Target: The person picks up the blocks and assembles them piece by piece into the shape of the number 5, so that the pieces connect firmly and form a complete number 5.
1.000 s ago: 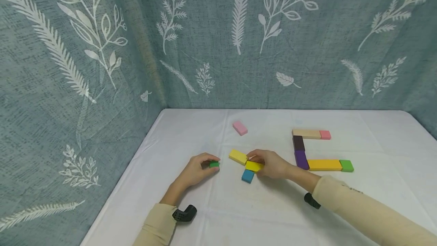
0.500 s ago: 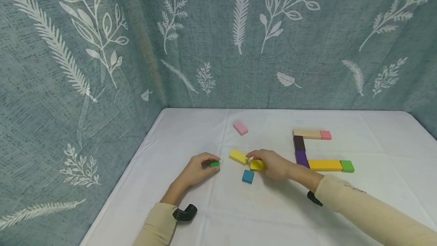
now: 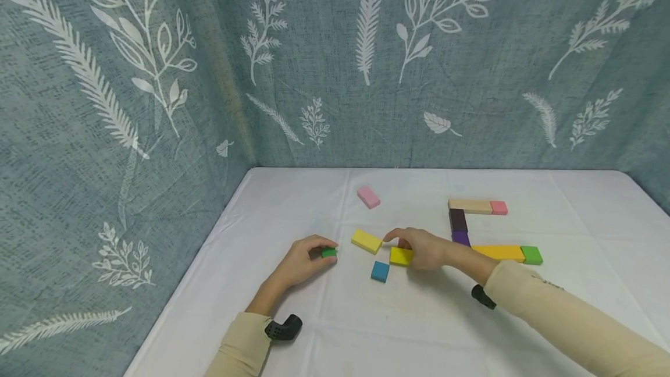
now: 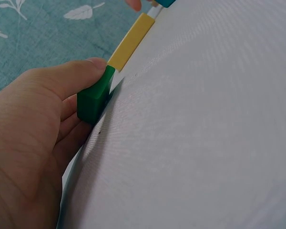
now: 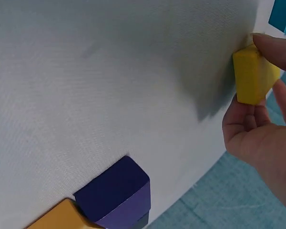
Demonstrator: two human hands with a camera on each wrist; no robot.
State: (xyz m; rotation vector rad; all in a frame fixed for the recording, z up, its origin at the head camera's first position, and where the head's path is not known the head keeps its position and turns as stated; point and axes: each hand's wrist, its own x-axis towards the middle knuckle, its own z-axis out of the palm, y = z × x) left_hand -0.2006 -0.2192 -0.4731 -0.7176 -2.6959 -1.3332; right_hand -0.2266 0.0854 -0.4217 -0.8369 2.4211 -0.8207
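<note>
My left hand [image 3: 302,259] pinches a small green block [image 4: 94,97] between thumb and fingers, low over the white cloth. My right hand [image 3: 424,249] grips a yellow block [image 5: 254,74], its thumb on one side and curled fingers on the other. In the head view, a paler yellow block [image 3: 366,241] lies just left of the right hand, near its outstretched index finger. A small blue block [image 3: 380,271] sits on the cloth to the left of and below the gripped yellow one.
Right of the hands, several blocks form an angular C: tan [image 3: 470,206], pink [image 3: 499,207], dark brown [image 3: 458,220], purple [image 5: 117,191], orange [image 3: 505,253] and light green [image 3: 531,255]. A light pink block [image 3: 369,196] lies farther back. A patterned curtain [image 3: 324,63] hangs behind the table.
My right hand has drawn the yellow block rightward, away from the blue block and the paler yellow block. The left hand has stayed in place with the green block.
</note>
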